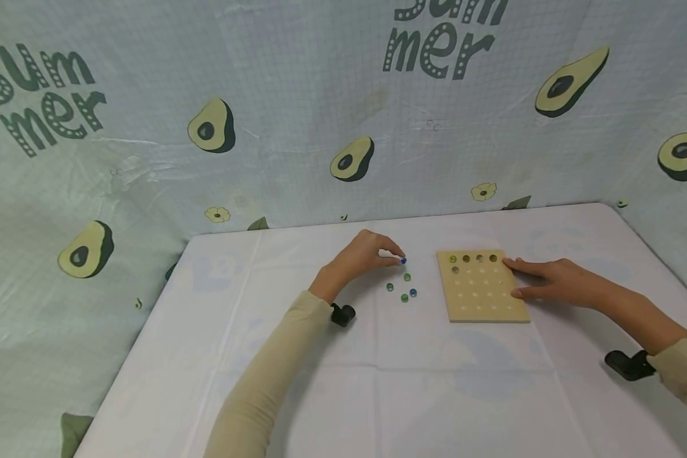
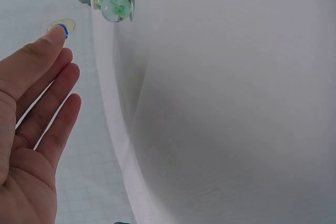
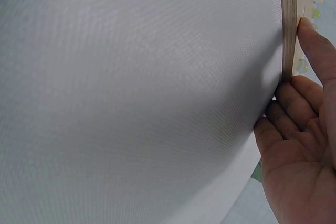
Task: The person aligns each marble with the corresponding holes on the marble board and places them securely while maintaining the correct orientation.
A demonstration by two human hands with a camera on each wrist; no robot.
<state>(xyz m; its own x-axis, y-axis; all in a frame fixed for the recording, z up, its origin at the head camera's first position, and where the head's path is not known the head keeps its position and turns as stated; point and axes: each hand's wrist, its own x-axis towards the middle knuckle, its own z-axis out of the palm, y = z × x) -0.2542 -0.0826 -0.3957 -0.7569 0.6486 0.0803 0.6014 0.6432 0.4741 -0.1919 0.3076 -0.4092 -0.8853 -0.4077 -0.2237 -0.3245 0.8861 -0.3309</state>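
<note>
My left hand (image 1: 362, 253) pinches a blue marble (image 1: 403, 261) between thumb and fingertips, just above the loose marbles; in the left wrist view the blue marble (image 2: 64, 29) peeks past the thumb tip while the other fingers are loosely extended. Several green and blue marbles lie on the cloth, among them a green marble (image 1: 404, 298) and a blue marble (image 1: 413, 292). To their right lies a square wooden board (image 1: 486, 315) with rows of hollows. Marbles fill its far row, and another sits at the left of the second row. My right hand (image 1: 561, 283) rests thumb and extended index finger at the board's right edge.
A white cloth covers the table (image 1: 412, 394). Behind it hangs a pale curtain (image 1: 286, 140) printed with avocados and lettering. A black wrist mount (image 1: 342, 315) sits under the left cuff, another black mount (image 1: 630, 366) at the right cuff.
</note>
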